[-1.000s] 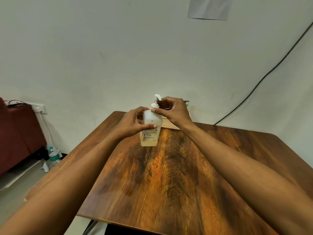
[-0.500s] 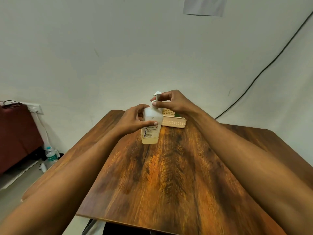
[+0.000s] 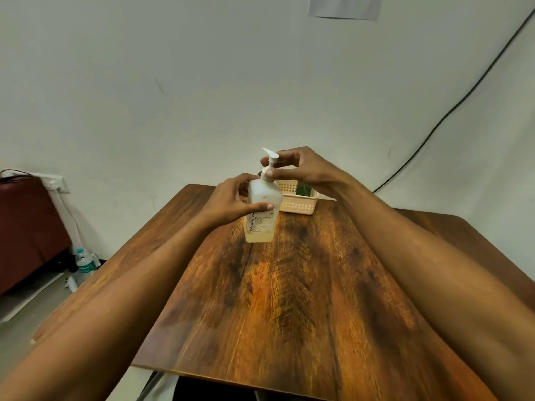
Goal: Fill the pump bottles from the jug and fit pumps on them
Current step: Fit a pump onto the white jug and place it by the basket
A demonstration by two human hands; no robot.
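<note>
A translucent pump bottle [image 3: 262,218] with pale yellow liquid in its lower part stands upright on the wooden table [image 3: 289,299], toward the far end. My left hand [image 3: 231,199] wraps its upper body from the left, thumb across the front. A white pump [image 3: 269,162] sits in the bottle's neck, spout pointing left. My right hand [image 3: 298,167] holds the pump at its collar and stem with the fingertips. No jug is in view.
A beige perforated basket [image 3: 299,202] with something green inside stands behind the bottle at the table's far edge. A maroon cabinet [image 3: 26,227] and a small water bottle [image 3: 84,263] are on the floor at the left. A black cable [image 3: 451,108] runs down the wall.
My right hand has shifted from the bottle's shoulder up onto the pump. The left hand keeps its grip on the bottle, which stays in place.
</note>
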